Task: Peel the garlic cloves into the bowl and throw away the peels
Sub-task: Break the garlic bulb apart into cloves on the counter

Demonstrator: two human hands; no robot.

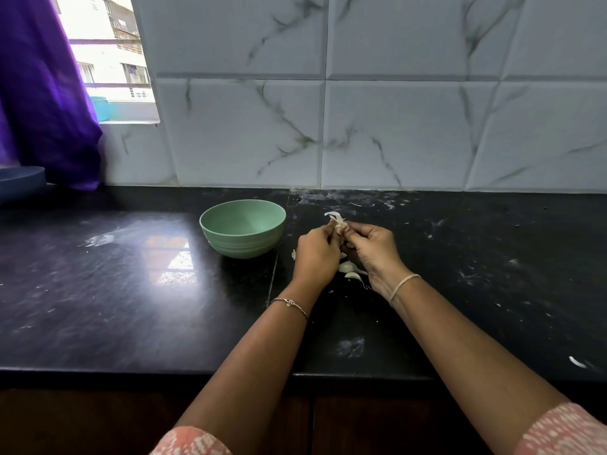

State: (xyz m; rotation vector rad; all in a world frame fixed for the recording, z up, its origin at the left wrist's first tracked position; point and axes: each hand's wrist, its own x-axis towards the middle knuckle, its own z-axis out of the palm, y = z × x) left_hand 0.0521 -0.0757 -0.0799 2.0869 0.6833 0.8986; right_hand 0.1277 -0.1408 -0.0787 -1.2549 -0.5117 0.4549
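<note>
White garlic clove (339, 224), skin flaring, is pinched in the grip of both left hand (317, 254) and right hand (371, 247), fingers curled round it. Two more cloves (347, 267) lie on the black surface (131, 290) beneath; one green bowl (243, 244) stands just left.

The small round plastic bowl (243, 245) is a soft sage green inside and out, with faint ridged bands low on its wall. The polished stone counter (131, 290) is black, flecked and smeared with whitish dust. Behind it the glossy wall tiles (394, 126) are white with thin grey marble veins. A deep purple cloth curtain (42, 93) hangs at the left, above a dull blue round object (19, 180). The garlic clove (339, 226) in the person's grip is off-white, its papery skin (333, 215) whiter. The loose garlic cloves (348, 267) on the counter are creamy. The fabric sleeves (565, 431) are salmon pink with white dashes.
</note>
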